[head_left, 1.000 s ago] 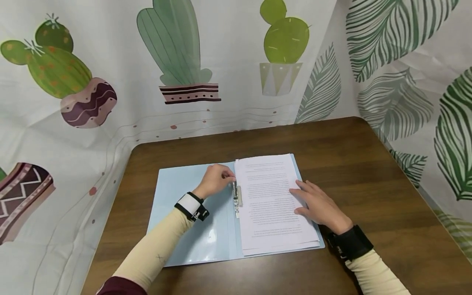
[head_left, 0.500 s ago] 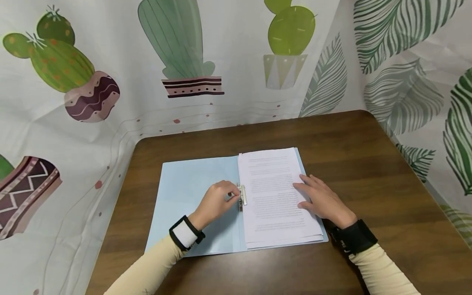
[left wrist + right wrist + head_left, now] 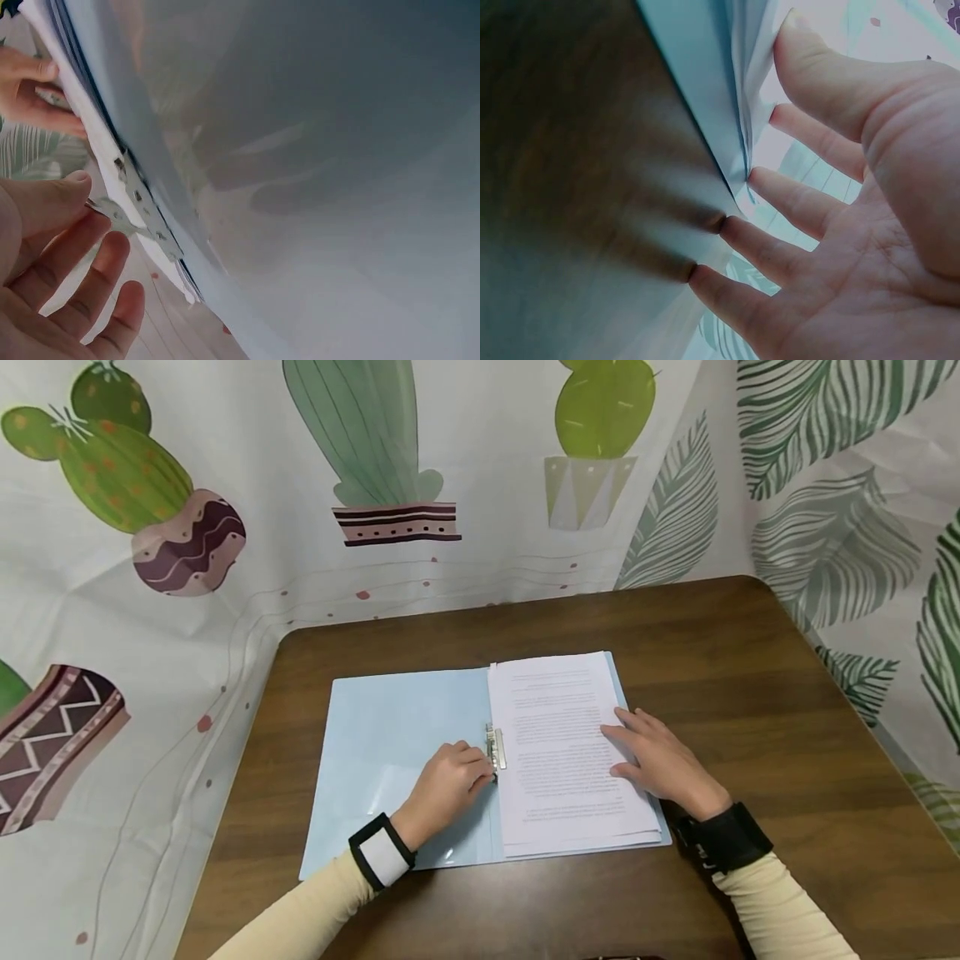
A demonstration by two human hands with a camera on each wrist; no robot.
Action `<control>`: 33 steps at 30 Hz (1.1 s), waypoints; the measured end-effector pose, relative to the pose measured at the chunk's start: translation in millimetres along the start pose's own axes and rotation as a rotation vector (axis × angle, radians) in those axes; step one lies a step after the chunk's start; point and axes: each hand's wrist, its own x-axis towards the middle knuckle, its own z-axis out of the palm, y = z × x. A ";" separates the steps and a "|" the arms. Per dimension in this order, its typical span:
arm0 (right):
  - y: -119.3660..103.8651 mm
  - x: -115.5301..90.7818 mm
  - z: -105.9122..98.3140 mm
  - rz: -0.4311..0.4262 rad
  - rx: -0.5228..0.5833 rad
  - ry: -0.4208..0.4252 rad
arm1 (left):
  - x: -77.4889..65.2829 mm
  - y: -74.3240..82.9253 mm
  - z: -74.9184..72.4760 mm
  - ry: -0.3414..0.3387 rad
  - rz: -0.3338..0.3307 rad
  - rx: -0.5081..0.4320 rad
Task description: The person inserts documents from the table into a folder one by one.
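A light blue folder (image 3: 397, 710) lies open, with a stack of printed paper (image 3: 562, 760) on its right half. At the fold sits a metal clip (image 3: 497, 747) along the papers' left edge. My left hand (image 3: 450, 783) is at the clip's near end. In the left wrist view, its thumb and forefinger pinch the clip's lever (image 3: 116, 214), while the other fingers curl loosely. My right hand (image 3: 663, 764) rests with spread fingers on the papers' right edge. In the right wrist view, some fingertips (image 3: 709, 281) touch the tabletop beside the folder and others touch the sheets.
The folder lies on a brown wooden table (image 3: 712, 643) with rounded far corners. Behind and beside it hangs a white cloth (image 3: 495, 443) printed with cacti and leaves. A small dark object (image 3: 622, 957) shows at the bottom edge of the head view.
My left hand has moved along the clip from its far end to its near end, toward the body. The right hand stays on the papers' edge. The head view has tilted slightly down.
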 end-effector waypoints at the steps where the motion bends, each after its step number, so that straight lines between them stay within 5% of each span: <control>1: -0.2 0.5 -0.1 0.001 -0.001 -0.003 | -1.5 1.6 -0.1 -0.013 0.003 0.018; 10: -0.4 0.9 -3.1 0.010 -0.004 -0.009 | -5.0 10.1 1.6 -0.113 0.051 0.151; 33: -0.9 2.7 -0.3 0.032 -0.006 -0.030 | -14.4 8.2 7.8 -0.134 0.006 0.115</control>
